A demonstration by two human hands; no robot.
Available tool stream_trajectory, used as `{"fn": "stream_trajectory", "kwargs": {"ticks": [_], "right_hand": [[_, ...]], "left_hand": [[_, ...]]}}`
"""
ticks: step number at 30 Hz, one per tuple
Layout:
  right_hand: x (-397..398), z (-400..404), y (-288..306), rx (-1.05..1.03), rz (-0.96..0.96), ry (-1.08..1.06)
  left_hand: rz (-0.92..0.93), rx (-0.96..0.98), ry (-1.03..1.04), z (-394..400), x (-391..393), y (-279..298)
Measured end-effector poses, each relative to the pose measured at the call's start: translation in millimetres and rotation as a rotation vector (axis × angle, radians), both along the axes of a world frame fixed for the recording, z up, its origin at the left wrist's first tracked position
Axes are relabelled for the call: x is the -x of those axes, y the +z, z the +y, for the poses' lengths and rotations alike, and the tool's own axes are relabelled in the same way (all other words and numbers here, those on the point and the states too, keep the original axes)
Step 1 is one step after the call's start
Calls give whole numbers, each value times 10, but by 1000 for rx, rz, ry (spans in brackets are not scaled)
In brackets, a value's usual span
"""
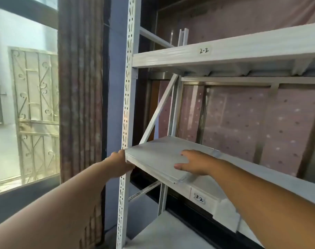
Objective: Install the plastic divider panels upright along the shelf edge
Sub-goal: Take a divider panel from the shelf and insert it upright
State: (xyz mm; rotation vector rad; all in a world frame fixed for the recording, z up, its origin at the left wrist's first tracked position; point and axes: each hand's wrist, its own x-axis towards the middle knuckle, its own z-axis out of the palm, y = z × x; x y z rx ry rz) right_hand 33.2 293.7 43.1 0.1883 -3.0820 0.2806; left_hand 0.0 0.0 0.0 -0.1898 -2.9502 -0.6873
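panels: we see a flat stack of clear plastic divider panels (158,155) lying on the shelf (261,178) at its left end, not upright
left hand (120,163): we see it curled round the stack's near-left corner, gripping the edge; beside the white upright post (125,112)
right hand (194,161): spread, palm down on the stack's top
label: "3-2" tag (199,198) on the shelf front, below the right hand

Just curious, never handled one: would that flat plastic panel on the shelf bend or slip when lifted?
The plastic panel lies flat without sagging, so probably fairly stiff. It looks thin, so likely light. Its glossy face may slide under the right hand.
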Motion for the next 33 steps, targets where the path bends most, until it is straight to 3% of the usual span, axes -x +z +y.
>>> {"fn": "stream_trajectory", "kwargs": {"ticks": [8, 16, 23, 26, 33], "right_hand": [[332, -572, -174, -27, -143, 19], [267, -722, -284, -166, -43, 46], [57, -663, -287, -62, 51, 18], [-36, -593, -279, 0, 107, 4], [-368, -363, -25, 224, 162, 42]], "left_hand": [[-141, -140, 76, -281, 301, -340], [-263, -190, 89, -346, 339, -442], [-427, -519, 22, -277, 206, -205], [-510, -572, -4, -287, 70, -48], [-488, -761, -160, -2, -132, 232]]}}
